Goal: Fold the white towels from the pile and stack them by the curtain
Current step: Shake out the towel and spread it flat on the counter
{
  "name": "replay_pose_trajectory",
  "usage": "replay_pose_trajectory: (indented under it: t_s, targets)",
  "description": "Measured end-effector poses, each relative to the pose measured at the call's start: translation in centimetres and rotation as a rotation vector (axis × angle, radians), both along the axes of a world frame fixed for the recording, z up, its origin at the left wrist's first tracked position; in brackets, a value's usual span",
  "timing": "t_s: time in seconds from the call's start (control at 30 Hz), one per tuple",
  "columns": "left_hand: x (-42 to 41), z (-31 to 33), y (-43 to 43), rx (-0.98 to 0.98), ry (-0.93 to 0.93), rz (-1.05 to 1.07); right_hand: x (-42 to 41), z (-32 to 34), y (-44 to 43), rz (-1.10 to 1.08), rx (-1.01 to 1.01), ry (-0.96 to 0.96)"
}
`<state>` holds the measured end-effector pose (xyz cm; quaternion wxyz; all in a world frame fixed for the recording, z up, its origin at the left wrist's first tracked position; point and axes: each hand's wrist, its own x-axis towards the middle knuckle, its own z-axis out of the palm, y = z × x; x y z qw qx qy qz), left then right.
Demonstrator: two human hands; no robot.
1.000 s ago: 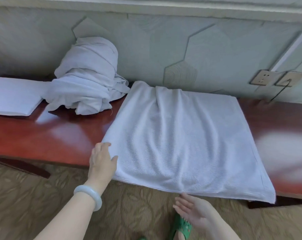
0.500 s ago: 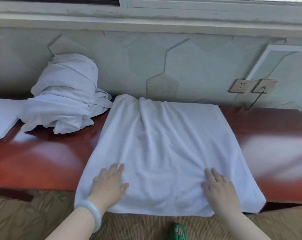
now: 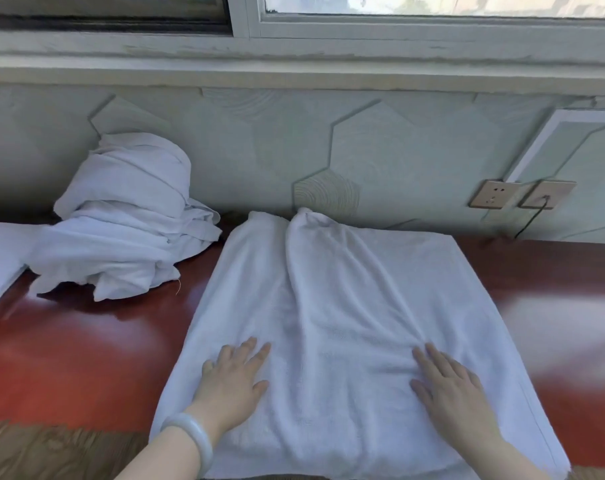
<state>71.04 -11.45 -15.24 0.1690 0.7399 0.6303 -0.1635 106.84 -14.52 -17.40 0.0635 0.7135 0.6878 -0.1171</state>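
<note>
On the red table (image 3: 69, 358), centre: white towel (image 3: 346, 306) spread flat, left hand (image 3: 231, 382) and right hand (image 3: 450, 389) pressing it with straight fingers; towel pile (image 3: 127, 220) far left.

The left hand (image 3: 233, 379), at 7 o'clock in the view, and the left forearm (image 3: 155, 459) are bare. A thick, smooth, pale whitish-green glossy bangle (image 3: 190, 436) circles the wrist. The right hand (image 3: 448, 386), at 5 o'clock, and the right forearm (image 3: 501, 457) are bare to the frame's edge.
</note>
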Motion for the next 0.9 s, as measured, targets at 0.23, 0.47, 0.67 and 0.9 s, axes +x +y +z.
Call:
replay_pose_trajectory:
  t_s: [0.23,0.47,0.67,0.9]
  targets:
    - [3.6,0.2,6.4,0.067,-0.083,0.061,-1.8,1.7,8.3,0.061,0.011,0.171]
    - [5.6,-1.0,6.2,-0.116,0.014,0.115,-1.3,-1.4,7.7,0.142,0.017,0.086]
    - [5.4,0.4,5.5,-0.005,-0.117,0.096,-2.1,0.3,9.1,0.122,0.222,0.142]
    - [1.1,0.9,15.6,0.215,-0.164,0.564,-6.2,0.9,18.4,0.226,-0.014,0.208]
